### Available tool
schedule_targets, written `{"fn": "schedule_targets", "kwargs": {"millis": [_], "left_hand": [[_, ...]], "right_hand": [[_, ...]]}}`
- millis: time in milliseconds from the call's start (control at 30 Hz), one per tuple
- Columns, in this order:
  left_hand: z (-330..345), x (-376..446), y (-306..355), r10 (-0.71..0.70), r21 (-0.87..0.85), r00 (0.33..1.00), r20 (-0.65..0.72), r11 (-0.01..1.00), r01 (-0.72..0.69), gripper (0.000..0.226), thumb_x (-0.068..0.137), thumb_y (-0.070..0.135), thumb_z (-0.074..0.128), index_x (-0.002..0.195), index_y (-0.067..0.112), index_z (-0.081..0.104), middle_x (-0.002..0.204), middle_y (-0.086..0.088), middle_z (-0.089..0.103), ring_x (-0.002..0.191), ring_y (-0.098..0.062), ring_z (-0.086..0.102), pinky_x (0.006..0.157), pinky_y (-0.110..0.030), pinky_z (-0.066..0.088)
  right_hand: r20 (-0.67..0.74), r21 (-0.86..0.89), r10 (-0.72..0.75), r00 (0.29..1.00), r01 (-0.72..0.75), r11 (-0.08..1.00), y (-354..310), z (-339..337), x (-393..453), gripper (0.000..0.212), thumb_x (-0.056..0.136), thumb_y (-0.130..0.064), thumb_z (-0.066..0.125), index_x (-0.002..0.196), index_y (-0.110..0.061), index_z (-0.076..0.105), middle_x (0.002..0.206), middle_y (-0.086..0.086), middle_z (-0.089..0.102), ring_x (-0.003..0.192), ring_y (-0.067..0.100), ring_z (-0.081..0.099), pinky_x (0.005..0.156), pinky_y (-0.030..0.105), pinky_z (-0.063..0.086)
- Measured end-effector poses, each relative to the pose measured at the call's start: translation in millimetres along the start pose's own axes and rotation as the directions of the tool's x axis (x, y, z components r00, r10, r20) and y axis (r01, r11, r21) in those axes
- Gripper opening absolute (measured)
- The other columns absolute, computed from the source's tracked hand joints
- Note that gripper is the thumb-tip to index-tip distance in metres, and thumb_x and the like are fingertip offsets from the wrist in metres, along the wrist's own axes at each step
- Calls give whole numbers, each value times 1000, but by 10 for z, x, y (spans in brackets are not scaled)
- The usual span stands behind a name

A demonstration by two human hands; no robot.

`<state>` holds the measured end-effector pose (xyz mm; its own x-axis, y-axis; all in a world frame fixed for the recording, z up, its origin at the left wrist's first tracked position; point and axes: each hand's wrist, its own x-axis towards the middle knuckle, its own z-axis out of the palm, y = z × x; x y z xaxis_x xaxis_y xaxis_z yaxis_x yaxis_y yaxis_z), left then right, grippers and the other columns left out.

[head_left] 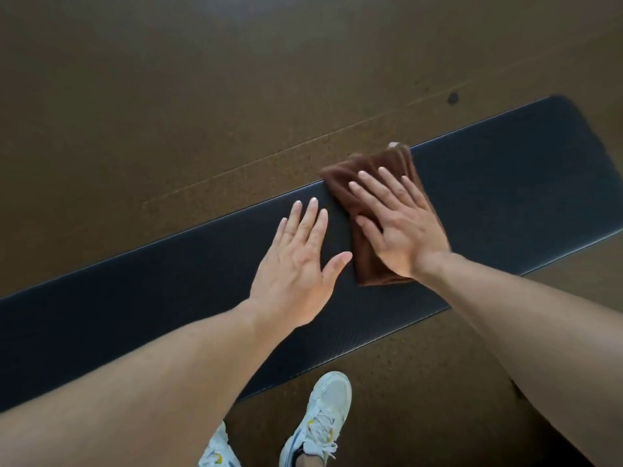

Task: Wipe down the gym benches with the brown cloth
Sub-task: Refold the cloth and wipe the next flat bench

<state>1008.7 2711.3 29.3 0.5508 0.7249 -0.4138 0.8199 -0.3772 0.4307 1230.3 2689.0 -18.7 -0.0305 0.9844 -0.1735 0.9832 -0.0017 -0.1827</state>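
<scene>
Head view: the brown speckled floor (pixel 168 96) fills most of the frame, its far part blurred. The long black bench (pixel 505 183) runs slantwise across it, its ribbed pad cut off at the left edge and hidden in places by both forearms. The folded brown cloth (pixel 367 264) (soft, napped) lies on the pad, partly covered by the right hand (pixel 401 227), pressed flat on it with fingers spread. The left hand (pixel 296 267) rests flat on bare pad just beside, fingers apart. White laced shoes (pixel 320 423) show below, one cropped.
</scene>
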Motion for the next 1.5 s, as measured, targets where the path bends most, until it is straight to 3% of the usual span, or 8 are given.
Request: {"fn": "schedule_targets", "kwargs": {"millis": [200, 333, 533, 733, 1000, 1167, 1333, 1500], "left_hand": [[258, 126, 215, -71, 127, 997, -25, 989, 73, 83, 101, 66, 31, 163, 19, 0, 171, 1, -11, 156, -20, -18, 129, -40, -3], [243, 141, 102, -22, 170, 999, 25, 985, 18, 90, 99, 66, 38, 163, 18, -3, 171, 0, -12, 156, -22, -19, 129, -43, -2], [66, -95, -97, 98, -79, 991, 95, 993, -91, 75, 105, 58, 33, 164, 20, 7, 172, 2, -3, 157, -19, -15, 127, -39, -5], [88, -1490, -1456, 151, 0, 979, -137, 988, -152, 63, 108, 49, 26, 163, 22, 10, 171, 3, -3, 156, -16, -16, 129, -40, 3], [-251, -3023, -3402, -69, -26, 976, -204, 998, 65, 66, 104, 53, 10, 161, 22, 2, 170, 5, -6, 156, -11, -15, 130, -39, 5], [-464, -3525, -4015, -166, -140, 953, -253, 981, 134, 65, 104, 51, 7, 162, 22, 7, 171, 4, -5, 155, -5, -14, 130, -40, 5], [-523, -3459, -4003, -198, -171, 939, -281, 973, 154, 69, 103, 56, 7, 162, 21, 8, 171, 4, -6, 155, -5, -14, 129, -38, 1], [-443, -2997, -3551, -136, -145, 951, -279, 984, 99, 66, 104, 54, 12, 162, 23, 1, 170, 6, -11, 155, -4, -18, 129, -36, -3]], "right_hand": [[-61, 114, 466, 883, -458, 882, 893, -73, -513, 62, 107, -56, 21, 167, -36, 20, 175, -16, 10, 162, 9, -3, 132, 40, -4], [-115, 260, 759, 641, -718, 646, 647, 57, -854, 63, 108, -55, 23, 167, -34, 20, 176, -12, 10, 163, 13, -2, 132, 43, -4], [-43, 387, 832, 553, -758, 524, -371, 289, -1207, 59, 112, -50, 28, 167, -31, 21, 177, -7, 7, 163, 18, -9, 132, 43, -2], [-35, 248, 624, 781, -598, 762, -1678, 481, -1145, 63, 105, -56, 23, 165, -35, 26, 175, -11, 12, 163, 19, -3, 132, 46, -5], [21, 125, 112, 993, -114, 986, -4353, 899, -903, 55, 108, -51, 28, 162, -41, 32, 172, -15, 19, 164, 18, 3, 131, 50, 7], [197, 115, -503, 842, 489, 864, -5851, 1077, -646, 60, 111, -45, 28, 168, -32, 11, 176, -8, 8, 163, 19, -10, 133, 48, 2], [301, 7, -692, 656, 725, 689, -5861, 997, 83, 65, 108, -45, 34, 166, -21, 21, 175, 7, 19, 163, 27, -2, 132, 46, -7], [208, 13, -574, 792, 584, 811, -5044, 801, 455, 60, 111, -48, 26, 167, -30, 20, 176, -5, 16, 164, 18, -2, 133, 43, -2]]}}
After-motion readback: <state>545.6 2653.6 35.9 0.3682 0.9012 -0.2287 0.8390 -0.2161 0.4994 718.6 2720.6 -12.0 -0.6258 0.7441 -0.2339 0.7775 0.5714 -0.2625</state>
